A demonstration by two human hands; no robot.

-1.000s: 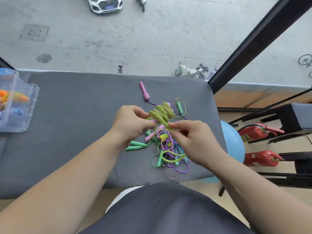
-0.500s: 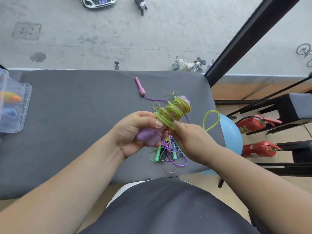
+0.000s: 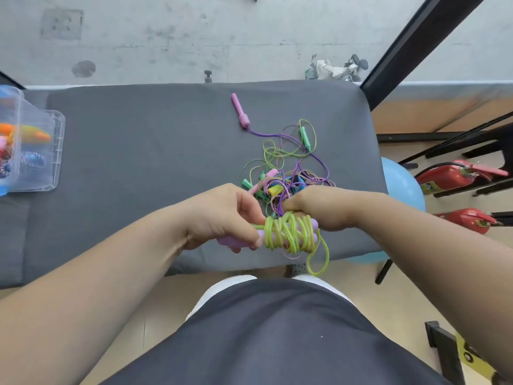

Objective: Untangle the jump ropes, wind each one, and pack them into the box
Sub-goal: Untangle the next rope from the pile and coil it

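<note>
Head view, looking down. Left hand (image 3: 222, 218) grips the lilac handles (image 3: 230, 241) at their 9 o'clock end, fingers curled round them and thumb on top. The yellow-green jump rope (image 3: 288, 232) is wound in many turns across these handles, forming a bundle held just above the near edge of the grey padded bench (image 3: 138, 162). Right hand (image 3: 324, 209) closes over the 3 o'clock end of the bundle, its fingers curled round it with the fingertips hidden underneath. A loose loop of the same rope hangs from the bundle toward 5 o'clock, below the bench edge. The tangle of remaining ropes (image 3: 286, 173) lies on the bench at 12 o'clock from the hands, just beyond the knuckles: thin purple, green and pinkish cords mixed with small green, pink, yellow and blue handles. A pink handle (image 3: 240, 111) lies apart at 11 o'clock from the tangle, joined to it by a purple cord. A green handle (image 3: 304, 136) lies at the tangle's 1 o'clock side. The clear plastic box (image 3: 57, 151) stands at the bench's 9 o'clock end, well apart from the hands, with coloured items inside. A blue ball (image 3: 402, 184) and two red fire extinguishers (image 3: 449, 176) are on the floor at 3 o'clock.
</note>
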